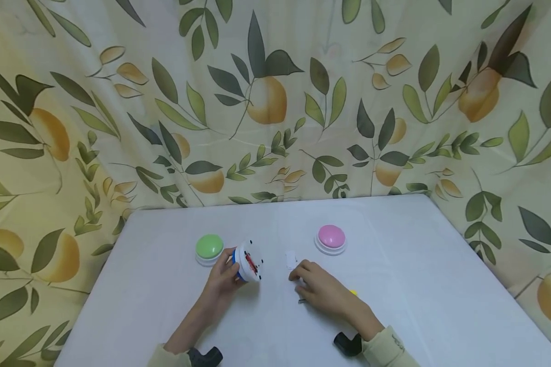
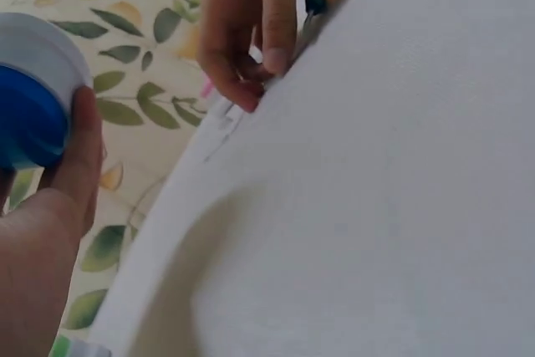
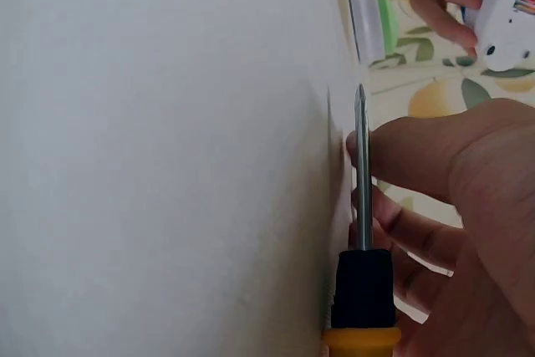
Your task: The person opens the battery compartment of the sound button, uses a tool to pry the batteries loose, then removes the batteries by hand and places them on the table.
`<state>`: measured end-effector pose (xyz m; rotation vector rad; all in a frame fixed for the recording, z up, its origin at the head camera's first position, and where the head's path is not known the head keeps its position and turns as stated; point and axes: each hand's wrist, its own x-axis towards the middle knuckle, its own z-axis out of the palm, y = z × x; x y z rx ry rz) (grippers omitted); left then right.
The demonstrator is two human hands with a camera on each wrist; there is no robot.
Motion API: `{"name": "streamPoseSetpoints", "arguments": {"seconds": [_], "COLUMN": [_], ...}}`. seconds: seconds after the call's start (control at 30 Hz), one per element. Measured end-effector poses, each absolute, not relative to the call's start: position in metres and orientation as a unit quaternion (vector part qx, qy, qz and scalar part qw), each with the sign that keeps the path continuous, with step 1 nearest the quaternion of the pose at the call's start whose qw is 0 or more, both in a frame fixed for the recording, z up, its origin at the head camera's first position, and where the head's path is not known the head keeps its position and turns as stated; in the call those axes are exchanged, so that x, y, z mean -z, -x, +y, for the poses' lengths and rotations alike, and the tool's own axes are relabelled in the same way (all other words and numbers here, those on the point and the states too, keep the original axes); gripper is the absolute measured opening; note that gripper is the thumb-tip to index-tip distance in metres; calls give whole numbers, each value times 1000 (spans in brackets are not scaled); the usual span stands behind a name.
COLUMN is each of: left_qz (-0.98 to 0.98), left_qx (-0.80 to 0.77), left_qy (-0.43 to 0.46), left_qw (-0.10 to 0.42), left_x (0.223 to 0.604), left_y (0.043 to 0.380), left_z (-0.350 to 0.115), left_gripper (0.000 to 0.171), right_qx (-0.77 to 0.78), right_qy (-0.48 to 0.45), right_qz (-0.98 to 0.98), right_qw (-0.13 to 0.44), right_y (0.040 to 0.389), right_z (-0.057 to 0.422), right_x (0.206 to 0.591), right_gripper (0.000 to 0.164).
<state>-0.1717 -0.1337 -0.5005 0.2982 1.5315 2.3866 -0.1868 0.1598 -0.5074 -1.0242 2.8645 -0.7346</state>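
Note:
In the head view my left hand (image 1: 223, 279) grips a round push button (image 1: 243, 265) with a blue dome and white base. Its underside faces right, showing an uncovered recess with something red inside and several dark holes around it. My right hand (image 1: 323, 289) is low over the table, fingers loosely bent and fingertips close to a small flat white piece (image 1: 291, 259). Nothing shows clearly between those fingers. Beside that hand, in the right wrist view, a screwdriver (image 3: 364, 181) with a black and yellow handle lies on the table, partly hidden from the head camera.
A green push button (image 1: 209, 246) stands behind my left hand, and a pink push button (image 1: 331, 236) stands farther back on the right. All rest on a white-covered table (image 1: 138, 285). A leaf-and-fruit patterned curtain (image 1: 275, 153) hangs behind the table's far edge.

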Motion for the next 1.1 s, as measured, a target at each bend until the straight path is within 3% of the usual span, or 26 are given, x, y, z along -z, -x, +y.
{"name": "streamPoseSetpoints", "arguments": {"seconds": [0.27, 0.53, 0.87, 1.1], "left_qz": [450, 441, 423, 418], "left_qx": [-869, -870, -874, -872], "left_qy": [-96, -79, -77, -83], "left_qw": [183, 204, 226, 240], "left_x": [519, 523, 522, 522], "left_y": [168, 167, 169, 170], "left_z": [-130, -129, -129, -131], "left_gripper": [39, 63, 65, 65], "right_qx": [265, 290, 267, 257], "right_qy": [317, 317, 280, 298], "right_qz": [910, 894, 901, 898], "right_qw": [30, 127, 197, 195], "right_y": [187, 189, 188, 190], "right_z": [162, 179, 208, 210], "right_x": [509, 493, 466, 464], "right_gripper": [24, 23, 23, 17]}}
